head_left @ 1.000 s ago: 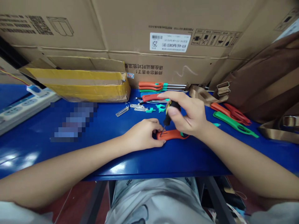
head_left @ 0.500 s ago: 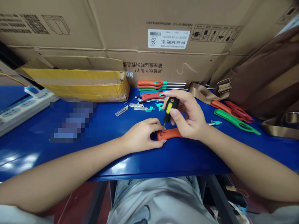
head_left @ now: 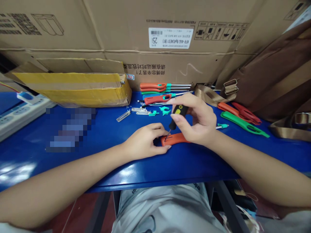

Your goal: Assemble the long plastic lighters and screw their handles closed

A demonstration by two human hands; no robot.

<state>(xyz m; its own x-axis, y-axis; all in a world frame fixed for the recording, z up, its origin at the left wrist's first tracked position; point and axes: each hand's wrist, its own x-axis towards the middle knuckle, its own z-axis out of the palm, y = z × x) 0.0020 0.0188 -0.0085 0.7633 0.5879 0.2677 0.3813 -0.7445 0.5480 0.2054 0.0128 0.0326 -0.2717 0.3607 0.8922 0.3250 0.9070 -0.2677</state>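
An orange plastic handle (head_left: 175, 138) lies flat on the blue table (head_left: 109, 136). My left hand (head_left: 143, 140) is closed on its left end and pins it down. My right hand (head_left: 198, 121) is wrapped round a small black and yellow screwdriver (head_left: 175, 117), tilted, with its tip on the handle's left part near my left fingers. A teal-tipped metal piece (head_left: 221, 126) shows just right of my right hand.
Finished orange, green and red handled tools (head_left: 160, 90) lie at the back by the big cardboard boxes (head_left: 155, 38). Small metal and teal parts (head_left: 145, 112) are scattered behind my hands. Green and orange handles (head_left: 240, 118) and brown straps (head_left: 211, 95) lie right; a yellow-taped box (head_left: 73, 87) and power strip (head_left: 17, 111) left.
My right hand has turned the screwdriver a little, with its fingers shifting on the grip. The left hand stays on the orange handle. The view has drifted slightly.
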